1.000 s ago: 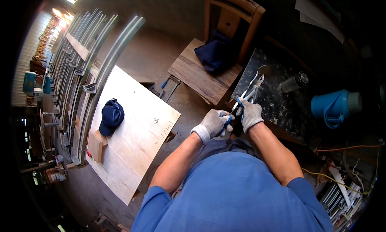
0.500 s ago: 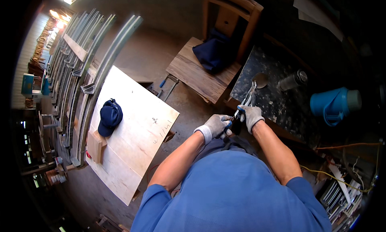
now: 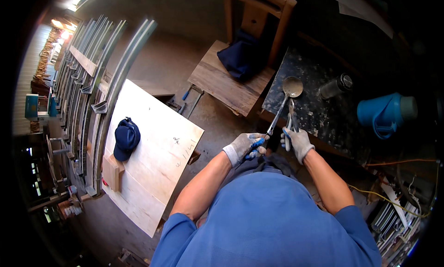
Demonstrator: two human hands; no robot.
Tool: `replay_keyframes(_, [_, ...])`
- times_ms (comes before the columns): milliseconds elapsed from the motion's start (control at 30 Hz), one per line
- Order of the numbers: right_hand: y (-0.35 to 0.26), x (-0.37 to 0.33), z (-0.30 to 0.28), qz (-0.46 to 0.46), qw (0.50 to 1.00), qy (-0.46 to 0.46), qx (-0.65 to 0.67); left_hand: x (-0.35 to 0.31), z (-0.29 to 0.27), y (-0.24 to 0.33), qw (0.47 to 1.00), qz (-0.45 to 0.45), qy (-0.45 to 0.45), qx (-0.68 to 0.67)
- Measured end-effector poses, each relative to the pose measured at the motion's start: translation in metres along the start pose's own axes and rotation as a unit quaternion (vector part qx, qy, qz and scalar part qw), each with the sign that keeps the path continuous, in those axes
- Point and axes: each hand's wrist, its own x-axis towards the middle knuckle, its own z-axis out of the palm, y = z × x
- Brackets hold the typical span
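Observation:
Both of my hands wear pale work gloves with blue on the fingers. My left hand is closed round the dark handle end of a metal ladle, whose round bowl points away from me over the black table; I cannot tell if the bowl touches it. Just to its right, my right hand is closed on a pair of pliers, jaws pointing away from me, close beside the ladle's shaft. The glove hides most of the pliers' handles.
The speckled black table bears a clear bottle; a blue flask lies to the right. A wooden chair holds dark blue cloth. Left, a cap and a wood block rest on a pale board beside metal rails.
My hands have moved apart, the right one shifting right and a little nearer me. The pliers no longer overlap the ladle's shaft, and the bowl has tilted into fuller view.

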Motion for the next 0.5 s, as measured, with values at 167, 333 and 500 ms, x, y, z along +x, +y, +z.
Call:
replay_keyframes(167, [0.008, -0.033, -0.054, 0.021, 0.978, -0.144, -0.149, 0.003, -0.008, -0.004, 0.998, -0.004, -0.036, -0.043])
replay_keyframes(333, [0.001, -0.050, -0.061, 0.001, 0.906, -0.196, -0.376, -0.001, -0.003, 0.001, 0.996, -0.024, -0.035, -0.079])
replay_keyframes(500, [0.004, -0.051, -0.060, -0.028, 0.886, -0.226, -0.405, -0.004, -0.002, 0.003, 0.995, -0.030, -0.032, -0.089])
